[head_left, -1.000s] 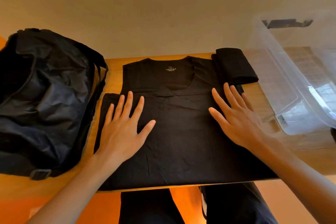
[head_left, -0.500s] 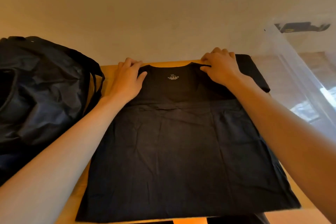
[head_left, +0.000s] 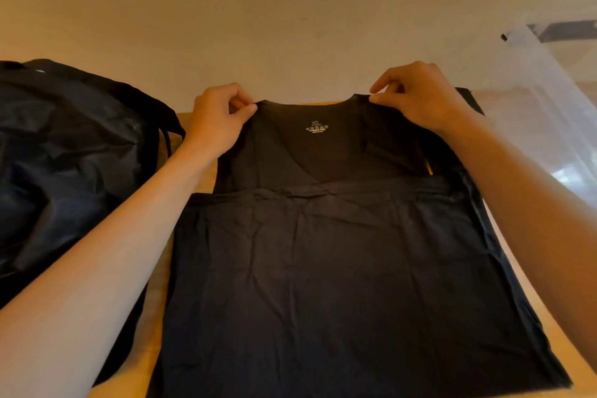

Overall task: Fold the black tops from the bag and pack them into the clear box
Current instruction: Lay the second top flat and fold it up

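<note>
A black top (head_left: 339,268) lies spread flat on the wooden table (head_left: 158,271), neckline away from me, an XL label showing inside the collar. My left hand (head_left: 216,119) pinches the left shoulder at the collar. My right hand (head_left: 420,94) pinches the right shoulder. Both shoulders are lifted slightly off the table. The black bag (head_left: 71,155) sits crumpled at the left. The clear box (head_left: 542,100) stands at the right edge, partly out of view. A folded black top (head_left: 471,100) lies behind my right hand, mostly hidden.
A plain beige wall rises right behind the table's far edge. The bag's strap (head_left: 168,136) hangs over the table beside my left wrist. The top's hem reaches the table's near edge.
My hands left the top's middle, reached to its far end and took hold of both shoulders, which now rise a little. The camera has moved closer.
</note>
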Tool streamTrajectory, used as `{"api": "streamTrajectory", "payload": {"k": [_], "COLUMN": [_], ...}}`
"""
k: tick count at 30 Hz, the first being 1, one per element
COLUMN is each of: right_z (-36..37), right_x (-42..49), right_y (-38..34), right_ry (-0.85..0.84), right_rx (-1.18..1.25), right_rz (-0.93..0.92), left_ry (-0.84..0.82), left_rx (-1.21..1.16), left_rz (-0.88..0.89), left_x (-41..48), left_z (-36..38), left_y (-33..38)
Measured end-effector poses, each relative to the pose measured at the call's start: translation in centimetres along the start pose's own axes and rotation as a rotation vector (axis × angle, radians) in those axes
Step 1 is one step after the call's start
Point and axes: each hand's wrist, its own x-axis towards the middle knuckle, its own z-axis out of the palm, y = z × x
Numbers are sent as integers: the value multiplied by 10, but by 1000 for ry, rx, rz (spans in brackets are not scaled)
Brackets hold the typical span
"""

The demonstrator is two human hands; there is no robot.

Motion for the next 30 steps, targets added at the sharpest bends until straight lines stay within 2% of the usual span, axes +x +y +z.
{"api": "streamTrajectory", "payload": {"k": [5, 9, 14, 18, 21, 25, 30], "right_z": [11, 19, 23, 15, 3, -13, -25], "right_x": [7, 11, 14, 12, 1, -22, -55], "right_y": [3, 3, -1, -1, -4, -12, -16], "right_ry": [20, 62, 101, 148, 186, 235, 205], "right_rx": [-145, -303, -383, -256, -48, 83, 101], "right_rz": [-18, -61, -77, -98, -133, -200, -312], "left_ry": [-71, -13, 21, 52, 91, 125, 56], "left_rx": [49, 79, 67, 41, 20, -58, -85], "left_rz": [-49, -42, -27, -13, 31, 146, 336], "left_x": [0, -1, -1, -3, -12, -35, -70], "left_z": [2, 6, 9, 4, -5, -22, -40], "left_y": [-3, -4, -5, 1, 8, 20, 32]}}
